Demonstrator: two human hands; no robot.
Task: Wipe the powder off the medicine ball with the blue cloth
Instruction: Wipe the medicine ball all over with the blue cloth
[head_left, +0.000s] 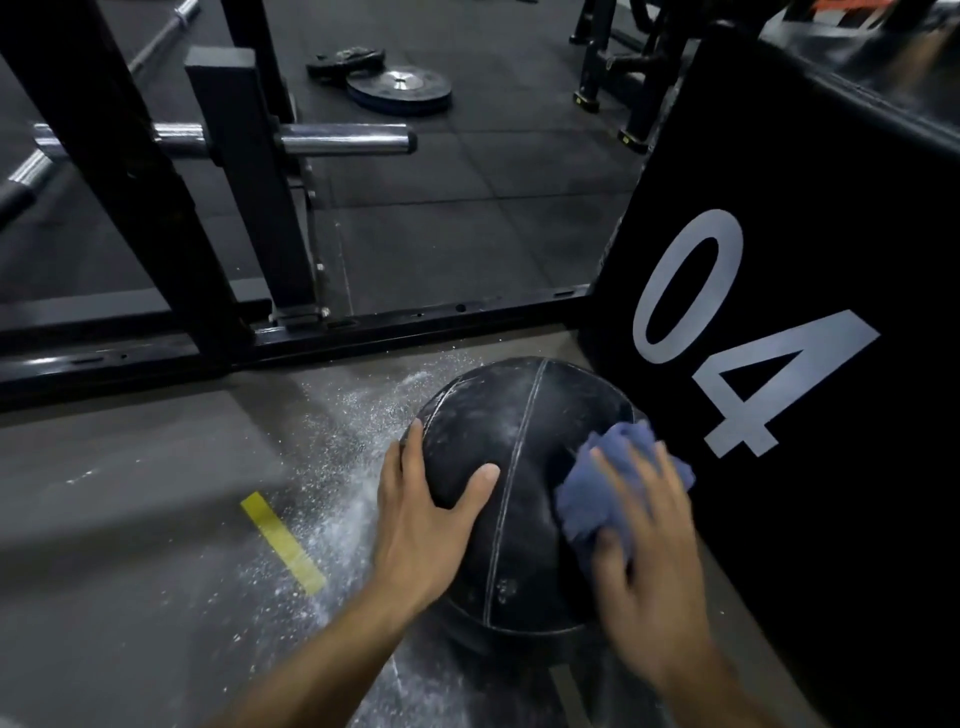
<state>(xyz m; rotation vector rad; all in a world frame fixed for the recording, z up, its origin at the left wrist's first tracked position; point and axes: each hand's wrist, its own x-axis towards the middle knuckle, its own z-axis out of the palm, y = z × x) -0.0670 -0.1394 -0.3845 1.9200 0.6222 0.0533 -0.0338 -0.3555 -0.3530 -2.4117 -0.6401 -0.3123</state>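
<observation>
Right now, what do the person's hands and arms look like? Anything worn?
Both are bare. The left hand and right hand have no gloves, rings or wraps that I can see, and no watch or band on either wrist. Both forearms show no sleeves up to the frame edge. The right hand is motion-blurred, so fine detail is unclear.

A single wide-angle view from head height looks forward and steeply down at a gym floor. The person's forearms enter from the bottom edge, close to the lens. A medicine ball (519, 488) fills the lower centre, a rack frame (156, 218) the upper left, and a numbered black box (810, 218) the right.
</observation>
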